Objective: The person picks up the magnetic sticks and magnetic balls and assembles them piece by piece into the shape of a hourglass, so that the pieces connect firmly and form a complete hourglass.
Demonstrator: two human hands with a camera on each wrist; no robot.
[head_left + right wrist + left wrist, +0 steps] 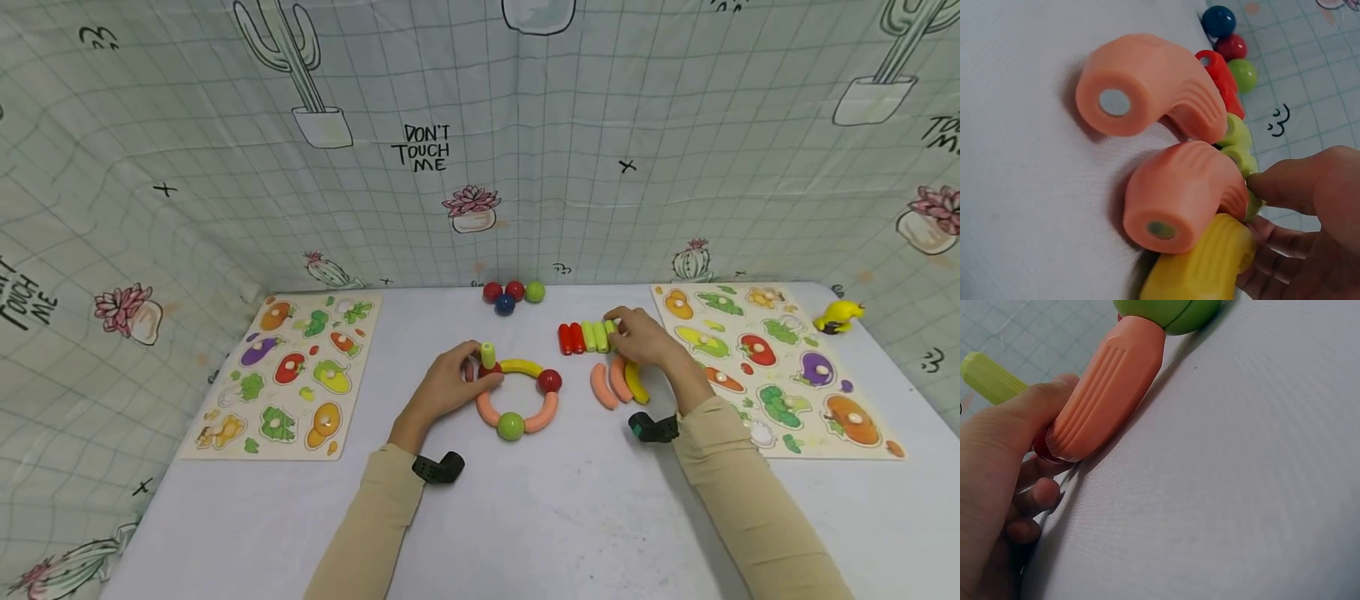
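A ring of toy pieces lies on the table, with orange and yellow curved bars [521, 367] joining red balls [550, 381] and a green ball [511, 426]. My left hand [442, 385] grips the red ball at the ring's upper left, partly hidden by the fingers. On that ball a short light-green rod [487, 355] stands upright. My right hand [639, 336] pinches another light-green rod [1254, 205] at the right end of a row of red rods [571, 338] and green rods [596, 337]. Just below are orange curved bars [603, 386] and a yellow one [636, 383].
Red, green and blue balls [505, 304] cluster at the table's back edge. Vegetable puzzle boards lie at left [352, 417] and right [817, 446]. A yellow toy [840, 317] sits at the far right corner. A printed cloth [525, 150] hangs behind.
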